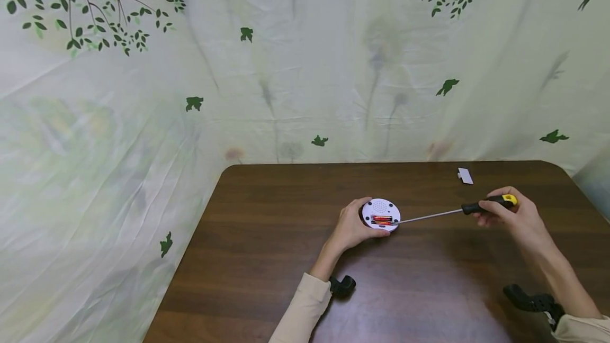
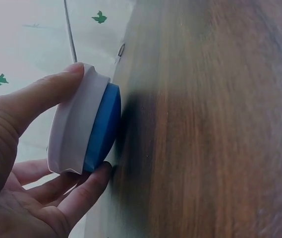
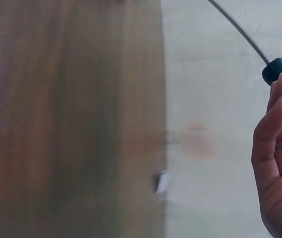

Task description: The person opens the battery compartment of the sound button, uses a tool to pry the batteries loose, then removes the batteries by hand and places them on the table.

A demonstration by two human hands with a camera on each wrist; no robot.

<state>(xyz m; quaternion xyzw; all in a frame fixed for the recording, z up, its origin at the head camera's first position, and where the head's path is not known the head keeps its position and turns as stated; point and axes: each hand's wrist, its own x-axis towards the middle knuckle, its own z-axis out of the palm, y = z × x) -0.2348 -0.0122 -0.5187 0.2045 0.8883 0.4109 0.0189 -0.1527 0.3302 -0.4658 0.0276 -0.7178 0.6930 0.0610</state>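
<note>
My left hand [image 1: 355,226] grips a round white device [image 1: 381,207] by its edge, thumb on one side and fingers on the other. Its underside faces me, with an uncovered battery slot holding red batteries [image 1: 382,219]. In the left wrist view the device [image 2: 76,124] shows a white body and a blue face [image 2: 103,129] turned toward the table. My right hand [image 1: 517,221] holds a screwdriver [image 1: 476,207] by its black and yellow handle. The shaft's tip meets the device at the right end of the battery slot. In the right wrist view fingers wrap the dark handle [image 3: 275,70].
A small white battery cover [image 1: 465,175] lies near the far edge of the brown wooden table [image 1: 267,258]. Behind the table hangs a pale cloth [image 1: 333,78] printed with leaves. Each wrist carries a black camera mount [image 1: 343,286].
</note>
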